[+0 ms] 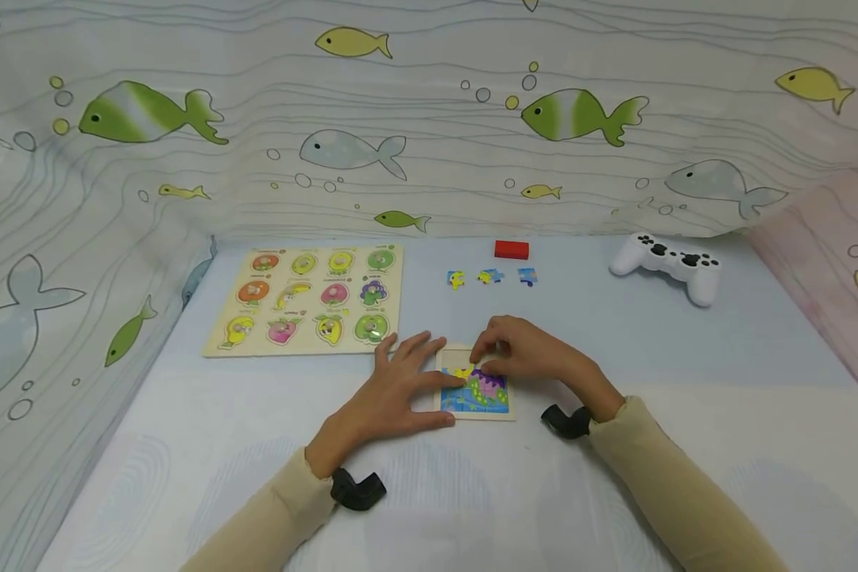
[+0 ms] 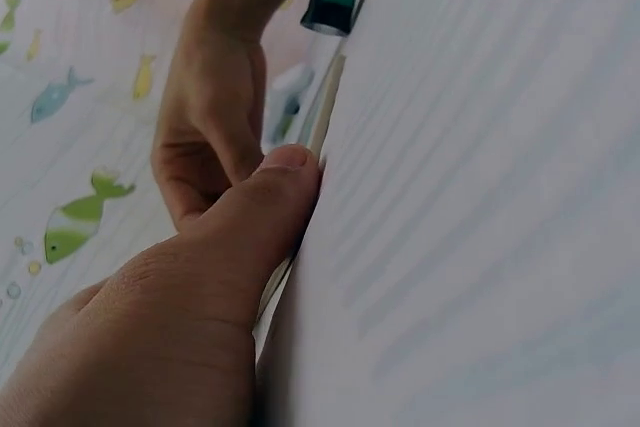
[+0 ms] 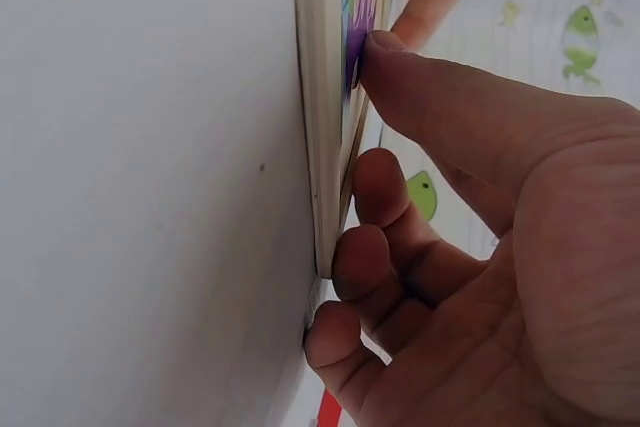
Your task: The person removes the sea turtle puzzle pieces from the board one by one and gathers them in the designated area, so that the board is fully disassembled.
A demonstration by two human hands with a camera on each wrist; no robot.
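A small wooden jigsaw board (image 1: 463,415) lies flat, with blue, green and purple pieces in its lower part and bare wood along its far edge. My left hand (image 1: 400,389) is spread at its left side. The index finger reaches over the picture, and the thumb touches the near left edge. My right hand (image 1: 525,349) curls over the upper right part. Its thumb (image 3: 430,87) and index finger are at a purple puzzle piece (image 3: 358,52), seeming to pinch it; the index contact is hidden. In the right wrist view its other fingers curl beside the board's edge.
Several loose jigsaw pieces (image 1: 456,279) lie beyond the board, near a red block (image 1: 512,250). A wooden fruit puzzle (image 1: 314,310) is at the left. A white game controller (image 1: 668,266) lies back right. Fish-printed cloth (image 1: 450,95) rises behind the table.
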